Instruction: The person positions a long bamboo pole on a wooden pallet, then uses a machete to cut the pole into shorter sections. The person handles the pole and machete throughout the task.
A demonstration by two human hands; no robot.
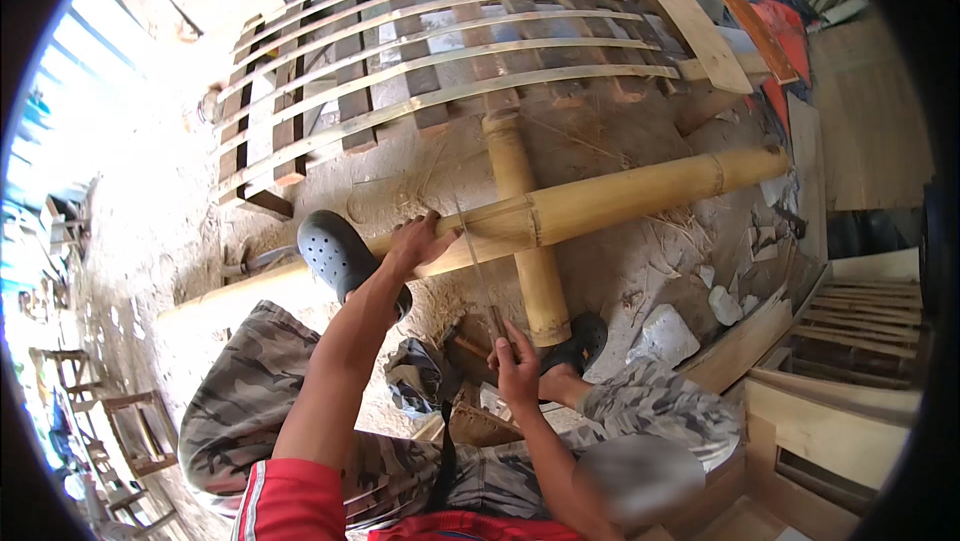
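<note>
The person's camouflage-clad knees point(250, 381) fill the lower view, dark clogs point(338, 253) planted on the dusty floor point(640, 251). A long bamboo pole point(600, 203) lies crosswise over a shorter bamboo pole point(525, 231), beyond which rests a slatted bamboo panel point(430, 51). The left hand point(418, 241) presses flat on the long pole, fingers spread over its top. The right hand point(516, 366) has its fingers closed around what looks like a thin saw blade point(478, 271), which runs from the fingers up to the long pole beside the left hand.
</note>
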